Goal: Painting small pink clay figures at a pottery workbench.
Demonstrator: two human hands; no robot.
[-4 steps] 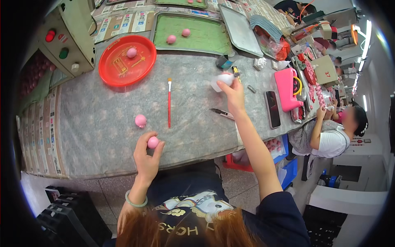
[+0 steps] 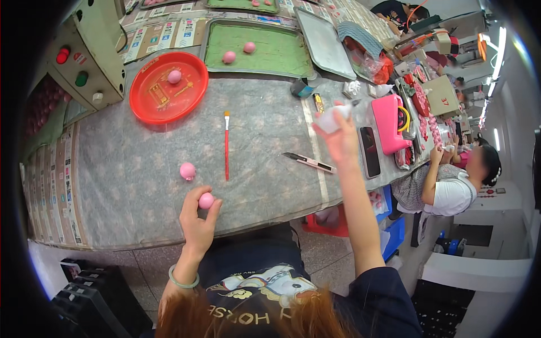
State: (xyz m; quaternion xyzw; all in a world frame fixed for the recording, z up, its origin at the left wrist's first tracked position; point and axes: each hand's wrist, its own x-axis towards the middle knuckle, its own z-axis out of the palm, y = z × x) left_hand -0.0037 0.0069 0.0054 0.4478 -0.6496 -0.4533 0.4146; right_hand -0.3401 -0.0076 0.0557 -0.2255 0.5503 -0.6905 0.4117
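Between the thumb and fingers of my left hand (image 2: 196, 221) is a small pink ball (image 2: 206, 200), held near the table's front edge. A second pink ball (image 2: 187, 170), with a ruffled bit at its bottom, lies just beyond that hand. My right hand (image 2: 345, 142) is raised over the right part of the table, its fingers wrapped round a small white squeeze bottle (image 2: 329, 119) with a thin grey tip. Motion blurs the bottle. Below it lies a craft knife (image 2: 309, 162). A red-handled paintbrush (image 2: 227, 147) rests at the table's middle.
At the back left, a red round tray (image 2: 147, 111) holds one pink ball. Behind are a green-lined tray (image 2: 276, 52) with two balls and a bare metal tray (image 2: 320, 42). A phone (image 2: 369, 151) and pink tape dispenser (image 2: 389, 127) lie right. A co-worker (image 2: 453, 183) sits farther right.
My right hand has moved right with the squeeze bottle, which is now tipped differently. My left hand keeps its hold on the pink ball. The whole view has shifted slightly.
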